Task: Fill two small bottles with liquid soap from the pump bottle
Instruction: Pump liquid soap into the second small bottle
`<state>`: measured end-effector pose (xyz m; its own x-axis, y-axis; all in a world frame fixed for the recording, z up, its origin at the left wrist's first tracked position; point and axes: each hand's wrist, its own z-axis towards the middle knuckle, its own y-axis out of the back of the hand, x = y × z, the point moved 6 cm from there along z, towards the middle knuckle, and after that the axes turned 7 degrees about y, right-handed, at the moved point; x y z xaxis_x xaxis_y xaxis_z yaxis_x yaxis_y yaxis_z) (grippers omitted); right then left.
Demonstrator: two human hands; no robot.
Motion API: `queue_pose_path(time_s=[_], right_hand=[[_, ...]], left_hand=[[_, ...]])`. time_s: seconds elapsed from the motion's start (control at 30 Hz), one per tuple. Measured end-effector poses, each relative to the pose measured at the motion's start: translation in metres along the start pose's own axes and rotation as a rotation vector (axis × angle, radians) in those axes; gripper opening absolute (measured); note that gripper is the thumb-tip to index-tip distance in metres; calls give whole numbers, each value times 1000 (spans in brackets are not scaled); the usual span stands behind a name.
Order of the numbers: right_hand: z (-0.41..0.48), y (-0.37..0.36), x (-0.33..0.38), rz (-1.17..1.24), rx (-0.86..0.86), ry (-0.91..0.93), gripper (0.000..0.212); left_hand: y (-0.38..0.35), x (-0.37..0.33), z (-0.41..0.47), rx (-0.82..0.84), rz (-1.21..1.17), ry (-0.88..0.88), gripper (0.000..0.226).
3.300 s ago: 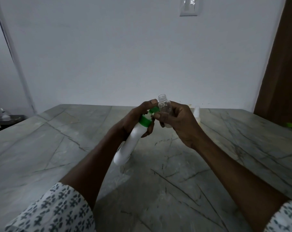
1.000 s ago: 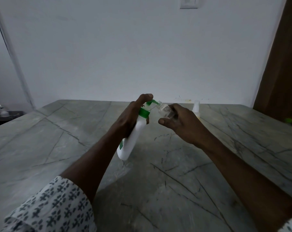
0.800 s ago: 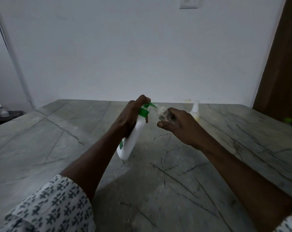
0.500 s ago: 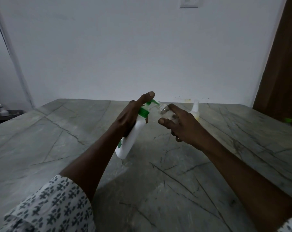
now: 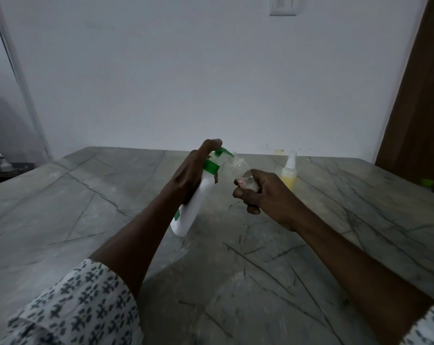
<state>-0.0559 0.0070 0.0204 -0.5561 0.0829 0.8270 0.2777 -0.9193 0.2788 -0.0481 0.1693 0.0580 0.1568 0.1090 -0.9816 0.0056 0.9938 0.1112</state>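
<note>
My left hand (image 5: 188,175) grips the white pump bottle (image 5: 193,207), which is tilted above the table, and a finger lies over its green pump head (image 5: 219,152). The green spout meets the open mouth of a small clear bottle (image 5: 240,174) that leans toward it. My right hand (image 5: 263,195) holds this small bottle round its lower part; a little whitish liquid shows inside. A second small bottle (image 5: 289,174), with yellow liquid and a white spray top, stands upright on the table behind my right hand.
The grey marble table (image 5: 111,195) runs to a white wall at the back. A brown door (image 5: 420,100) stands at the right, with a small green thing (image 5: 427,181) at the table's right edge. A dark shelf with a little bottle (image 5: 3,164) is far left.
The pump bottle and the clear bottle have stayed joined mouth to spout. My left finger has gone from raised above the pump head to bent down on it. The clear bottle now tilts more.
</note>
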Motion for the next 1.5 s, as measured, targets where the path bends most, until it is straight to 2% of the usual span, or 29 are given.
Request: queue_pose_path(time_s=[0.13, 0.37, 0.63, 0.73, 0.9, 1.07, 1.17, 1.3, 1.4, 1.5], right_hand=[[1, -2, 3, -19, -1, 42, 24], [-1, -1, -3, -96, 27, 31, 25], [0, -1, -2, -141, -10, -1, 29], [-1, 5, 1, -169, -38, 18, 28], [-2, 10, 8, -213, -81, 30, 22], [-3, 12, 14, -207, -118, 1, 24], [-3, 13, 14, -167, -133, -18, 25], [-3, 14, 14, -176, -119, -21, 24], [-3, 16, 13, -182, -111, -24, 24], [-6, 17, 13, -142, -59, -4, 19]], left_hand=[[2, 0, 1, -8, 79, -6, 50], [2, 0, 0, -48, 89, 24, 32], [3, -1, -2, -18, 9, -1, 37], [1, -3, -2, -19, 79, -11, 51], [2, 0, 2, -66, 93, -50, 51], [3, -3, 1, -139, 176, -105, 86], [0, -2, 0, -101, 190, -96, 77], [-3, -5, -2, -35, 175, -105, 54], [-6, -6, -5, 34, 143, -83, 58], [-5, -4, -6, 67, 151, -31, 49]])
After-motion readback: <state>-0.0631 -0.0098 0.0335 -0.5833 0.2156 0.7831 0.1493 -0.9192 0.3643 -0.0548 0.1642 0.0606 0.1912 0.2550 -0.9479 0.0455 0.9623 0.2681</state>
